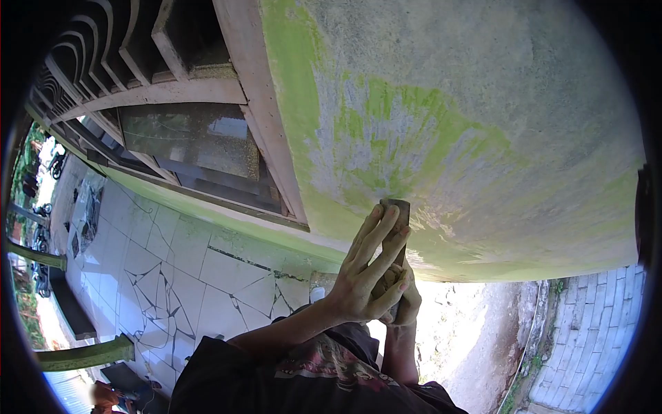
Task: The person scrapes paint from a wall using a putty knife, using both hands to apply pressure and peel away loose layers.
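Observation:
A flat, grey-brown scraper [398, 205] rests with its far end against the green painted wall [358, 172], near the wall's lower edge. My left hand [365, 276] presses along it, fingers long and close together, the thumb bent in toward the grip. Below and behind it, my right hand [410, 300] is wrapped around the scraper's lower part, most of its fingers hidden. Around the tool's tip the paint is streaked, with pale grey patches showing through the green.
A wooden-framed window [200, 145] with louvres above is set in the wall to the left. Cracked white tiles [186, 276] cover the porch floor, with green posts [89, 353] along it. Grey paving [586, 331] lies at right. Another person [105, 397] shows at bottom left.

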`<state>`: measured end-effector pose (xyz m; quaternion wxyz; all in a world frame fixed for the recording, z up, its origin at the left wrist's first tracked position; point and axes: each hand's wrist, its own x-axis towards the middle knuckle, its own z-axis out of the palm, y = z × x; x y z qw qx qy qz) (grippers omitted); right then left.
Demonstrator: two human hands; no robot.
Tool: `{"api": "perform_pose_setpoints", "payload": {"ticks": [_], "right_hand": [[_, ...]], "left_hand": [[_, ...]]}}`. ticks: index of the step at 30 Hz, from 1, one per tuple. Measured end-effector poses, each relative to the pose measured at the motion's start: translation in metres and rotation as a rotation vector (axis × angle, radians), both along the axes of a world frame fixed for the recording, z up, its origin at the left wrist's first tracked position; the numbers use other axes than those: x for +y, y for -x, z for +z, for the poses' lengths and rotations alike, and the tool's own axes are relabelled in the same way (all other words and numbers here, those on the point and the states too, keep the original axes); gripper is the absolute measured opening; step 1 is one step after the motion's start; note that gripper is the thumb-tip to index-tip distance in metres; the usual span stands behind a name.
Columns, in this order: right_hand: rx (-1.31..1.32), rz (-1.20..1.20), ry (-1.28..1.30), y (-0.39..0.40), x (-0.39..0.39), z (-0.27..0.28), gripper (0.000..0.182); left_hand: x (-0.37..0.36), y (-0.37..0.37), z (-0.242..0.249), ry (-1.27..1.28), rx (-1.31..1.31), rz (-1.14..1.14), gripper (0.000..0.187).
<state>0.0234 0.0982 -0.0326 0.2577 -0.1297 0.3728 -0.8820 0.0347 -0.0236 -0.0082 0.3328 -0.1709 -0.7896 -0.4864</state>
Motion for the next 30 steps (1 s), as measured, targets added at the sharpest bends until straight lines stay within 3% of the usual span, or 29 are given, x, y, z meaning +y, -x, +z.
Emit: {"api": "perform_pose_setpoints", "payload": {"ticks": [7,13,17,19,20,23,25,27,30], "right_hand": [[0.024,-0.052,-0.042,-0.003,-0.027,0.045,0.063],[-0.034,-0.088,0.01,-0.009,-0.023,0.027,0.07],[-0.018,0.073,0.235,-0.007,-0.028,0.02,0.064],[0.056,-0.278,-0.11,-0.016,-0.035,0.033,0.058],[0.063,-0.158,-0.078,-0.016,-0.028,0.039,0.055],[-0.104,-0.168,-0.001,-0.022,-0.029,0.034,0.057],[-0.06,-0.178,-0.038,-0.023,-0.027,0.031,0.059],[-0.079,-0.095,0.088,-0.021,-0.026,0.028,0.061],[-0.041,-0.187,-0.048,-0.018,-0.036,0.045,0.063]], "left_hand": [[-0.02,0.006,0.016,-0.086,0.128,0.031,0.062],[-0.011,-0.002,0.012,-0.069,0.031,-0.054,0.062],[-0.027,0.002,0.028,-0.011,0.079,-0.025,0.063],[-0.023,-0.001,0.024,0.012,0.008,-0.09,0.065],[-0.021,-0.003,0.018,0.019,-0.022,-0.103,0.067],[-0.024,-0.001,0.021,-0.046,0.02,-0.131,0.067],[-0.024,-0.001,0.023,-0.077,0.024,-0.133,0.066],[-0.024,-0.001,0.022,-0.045,0.014,-0.135,0.065],[-0.023,-0.002,0.026,-0.073,-0.023,-0.163,0.063]]}}
